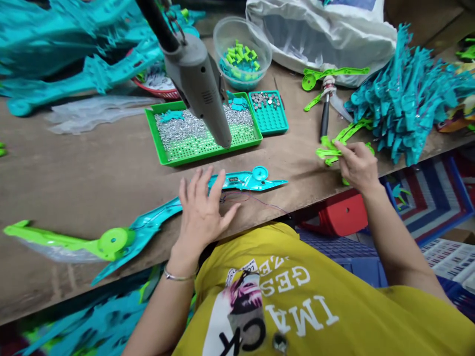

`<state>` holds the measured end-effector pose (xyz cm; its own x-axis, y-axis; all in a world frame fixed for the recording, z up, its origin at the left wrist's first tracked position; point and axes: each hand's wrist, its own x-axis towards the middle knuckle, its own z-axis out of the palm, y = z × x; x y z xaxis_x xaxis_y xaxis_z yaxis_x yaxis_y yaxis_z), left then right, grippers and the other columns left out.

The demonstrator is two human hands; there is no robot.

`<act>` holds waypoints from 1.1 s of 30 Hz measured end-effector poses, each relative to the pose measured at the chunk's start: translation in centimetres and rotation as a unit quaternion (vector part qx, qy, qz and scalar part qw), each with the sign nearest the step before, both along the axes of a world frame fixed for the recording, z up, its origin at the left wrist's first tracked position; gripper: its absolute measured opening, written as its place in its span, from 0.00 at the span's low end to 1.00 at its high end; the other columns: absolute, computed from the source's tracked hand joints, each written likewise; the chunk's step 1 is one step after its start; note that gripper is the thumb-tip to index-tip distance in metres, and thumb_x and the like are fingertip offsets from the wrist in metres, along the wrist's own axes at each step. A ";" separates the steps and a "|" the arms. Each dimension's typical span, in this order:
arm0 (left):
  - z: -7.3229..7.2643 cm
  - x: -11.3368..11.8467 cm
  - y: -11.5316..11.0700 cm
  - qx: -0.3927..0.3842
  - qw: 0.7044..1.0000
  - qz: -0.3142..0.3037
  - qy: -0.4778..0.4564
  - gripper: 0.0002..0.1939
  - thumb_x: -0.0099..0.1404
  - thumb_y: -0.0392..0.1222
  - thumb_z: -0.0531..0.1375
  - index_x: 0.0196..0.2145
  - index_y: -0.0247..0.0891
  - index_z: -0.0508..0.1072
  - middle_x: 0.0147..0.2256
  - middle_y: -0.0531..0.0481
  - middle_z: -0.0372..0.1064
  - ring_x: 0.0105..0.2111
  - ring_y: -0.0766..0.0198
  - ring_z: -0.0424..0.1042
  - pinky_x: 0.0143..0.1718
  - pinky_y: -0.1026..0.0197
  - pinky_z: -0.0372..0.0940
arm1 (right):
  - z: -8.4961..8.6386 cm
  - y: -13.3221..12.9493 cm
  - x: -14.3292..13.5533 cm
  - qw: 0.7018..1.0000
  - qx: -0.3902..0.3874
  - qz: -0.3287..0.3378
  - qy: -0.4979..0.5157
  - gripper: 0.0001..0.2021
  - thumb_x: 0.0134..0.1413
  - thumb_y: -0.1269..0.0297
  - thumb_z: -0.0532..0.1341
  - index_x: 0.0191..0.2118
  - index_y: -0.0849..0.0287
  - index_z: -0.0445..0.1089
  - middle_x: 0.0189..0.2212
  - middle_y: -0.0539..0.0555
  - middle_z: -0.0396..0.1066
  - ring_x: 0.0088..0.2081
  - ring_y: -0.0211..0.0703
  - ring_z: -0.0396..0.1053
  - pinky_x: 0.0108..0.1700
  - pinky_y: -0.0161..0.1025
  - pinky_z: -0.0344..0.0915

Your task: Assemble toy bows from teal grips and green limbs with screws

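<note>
My left hand lies with spread fingers over the middle of a long turquoise plastic shell, hiding part of it. A lime-green plastic arm with a round hub joins the shell's left end. Thin wires trail out beside my fingers onto the bench. On the right, my right hand is closed with thumb and fingers on a lime-green plastic piece among other green pieces. Just beyond it lies a tool with a black handle, its other end wrapped with whitish material.
An electric screwdriver hangs over a green tray of screws. Behind stand a teal tray with small round metal parts and a clear tub. Turquoise parts are heaped at right and back left. A red stool stands below.
</note>
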<state>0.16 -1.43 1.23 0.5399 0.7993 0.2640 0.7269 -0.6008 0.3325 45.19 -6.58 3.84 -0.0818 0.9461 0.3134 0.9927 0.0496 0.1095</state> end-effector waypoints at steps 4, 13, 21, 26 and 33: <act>-0.8 -0.8 0.1 -0.023 0.999 0.021 0.008 0.43 0.69 0.57 0.61 0.73 0.36 0.53 0.69 0.27 0.55 0.71 0.33 0.52 0.70 0.30 0.45 | -1.3 2.8 -4.2 0.997 -0.018 0.072 0.027 0.23 0.68 0.67 0.51 0.64 0.50 0.67 0.45 0.60 0.71 0.43 0.49 0.66 0.45 0.46 0.63; -2.5 -2.4 -1.0 0.003 1.000 0.026 0.002 0.36 0.72 0.50 0.60 0.72 0.41 0.56 0.65 0.32 0.65 0.66 0.41 0.64 0.69 0.33 0.48 | -1.9 7.0 -11.2 0.952 -0.143 0.238 0.132 0.23 0.71 0.54 0.53 0.66 0.52 0.67 0.44 0.60 0.71 0.43 0.50 0.67 0.47 0.48 0.64; -2.7 -4.8 -1.6 0.011 0.999 0.040 -0.008 0.33 0.71 0.45 0.61 0.71 0.43 0.58 0.64 0.34 0.67 0.64 0.41 0.67 0.68 0.35 0.52 | -0.1 6.2 -14.1 0.921 -0.144 0.172 0.317 0.14 0.68 0.57 0.58 0.51 0.54 0.76 0.38 0.57 0.74 0.41 0.49 0.71 0.47 0.48 0.69; -1.3 -4.5 -1.7 -0.009 0.999 0.034 -0.019 0.38 0.70 0.53 0.62 0.71 0.41 0.57 0.66 0.31 0.63 0.68 0.37 0.60 0.69 0.31 0.50 | 2.3 6.1 -14.6 0.766 -0.015 -0.030 0.642 0.12 0.59 0.51 0.67 0.39 0.51 0.68 0.30 0.48 0.76 0.33 0.42 0.75 0.35 0.40 0.73; 1.1 -0.1 -1.1 0.019 0.997 -0.016 -0.070 0.35 0.72 0.52 0.60 0.71 0.41 0.55 0.63 0.36 0.67 0.67 0.44 0.62 0.70 0.36 0.50 | -1.4 6.2 -18.6 0.534 -0.110 -0.119 0.830 0.27 0.43 0.47 0.76 0.38 0.52 0.60 0.33 0.47 0.80 0.34 0.40 0.80 0.31 0.36 0.77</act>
